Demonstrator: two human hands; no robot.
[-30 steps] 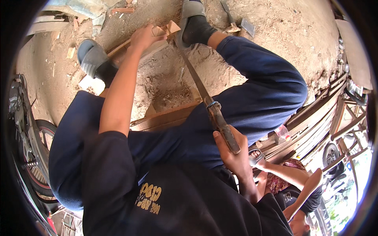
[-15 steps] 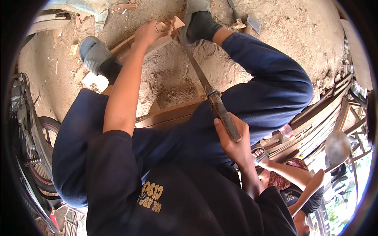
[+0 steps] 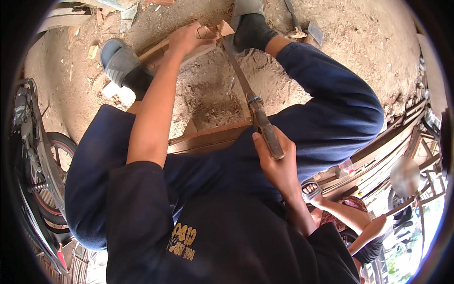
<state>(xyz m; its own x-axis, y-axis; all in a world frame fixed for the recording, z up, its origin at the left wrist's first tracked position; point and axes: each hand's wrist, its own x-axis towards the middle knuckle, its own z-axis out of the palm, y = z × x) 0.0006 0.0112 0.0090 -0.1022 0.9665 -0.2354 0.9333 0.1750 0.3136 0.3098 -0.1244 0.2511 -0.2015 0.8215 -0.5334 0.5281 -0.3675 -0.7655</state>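
My left hand [image 3: 183, 40] grips a piece of wood [image 3: 204, 32] by its far end, between my two feet. In my right hand [image 3: 279, 163], fingers are wrapped round the worn dark handle of a long, narrow metal blade [image 3: 240, 75] with a blue band at the handle's top. The blade slants away to the far left, its tip at the wood beside my left fingers. A pale angled wood end [image 3: 226, 28] shows just right of the tip. Whether the blade bites into the wood, I cannot tell.
Sandals [image 3: 116, 59] on my feet flank the wood. A wooden board [image 3: 210, 139] lies below my legs. A hammer-like tool [image 3: 313, 34] rests on the dirt at far right. A motorbike [image 3: 35, 156] stands left. Another person's leg [image 3: 345, 215] and stacked planks [image 3: 378, 158] are at right.
The whole view has shifted slightly. Against my legs, the handle and my right hand have moved a little forward and left. My left hand keeps its hold on the wood.
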